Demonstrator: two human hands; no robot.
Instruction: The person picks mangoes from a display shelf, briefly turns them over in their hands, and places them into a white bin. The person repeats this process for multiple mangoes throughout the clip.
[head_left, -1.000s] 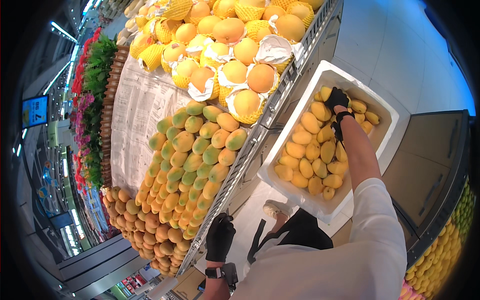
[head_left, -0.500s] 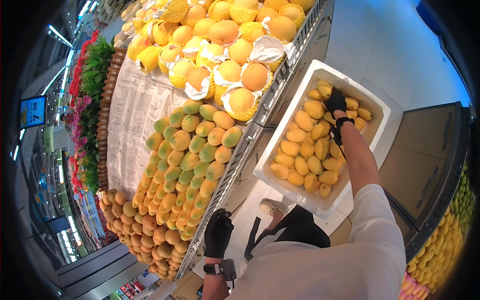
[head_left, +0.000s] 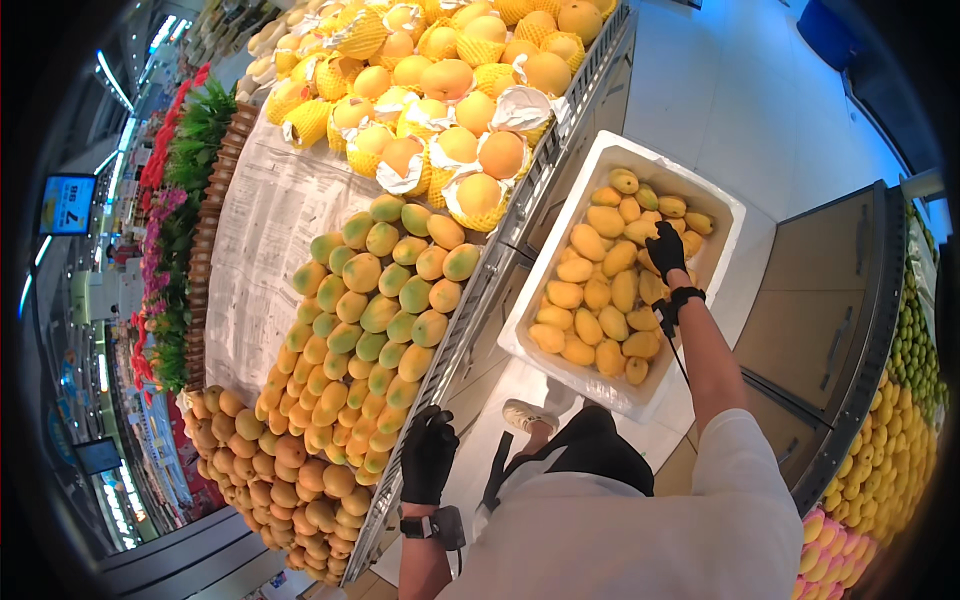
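My right hand (head_left: 666,252), in a black glove, reaches into a white foam box (head_left: 728,240) of yellow mangoes (head_left: 622,290). Its fingers are spread, with the tips down on mangoes towards the far half of the box; none is lifted. Beside the display rail, my left hand (head_left: 428,458), also gloved in black, hovers with its fingers curled in and nothing visible in them. A wrist device with a cable is strapped to each arm. Left of that rail, green-yellow mangoes (head_left: 378,312) lie in tight rows on the sloping stand.
Orange-brown round fruit (head_left: 285,478) is heaped at the stand's near end. Large yellow fruit in foam nets (head_left: 478,145) fills its far end, beside bare paper lining (head_left: 255,250). A brown cabinet stand (head_left: 815,290) with more fruit borders the right. A slatted metal rail (head_left: 470,290) edges the left stand.
My right hand has drawn back from the far end of the box towards its middle, uncovering mangoes there. My left hand stays by the rail. The view has shifted slightly.
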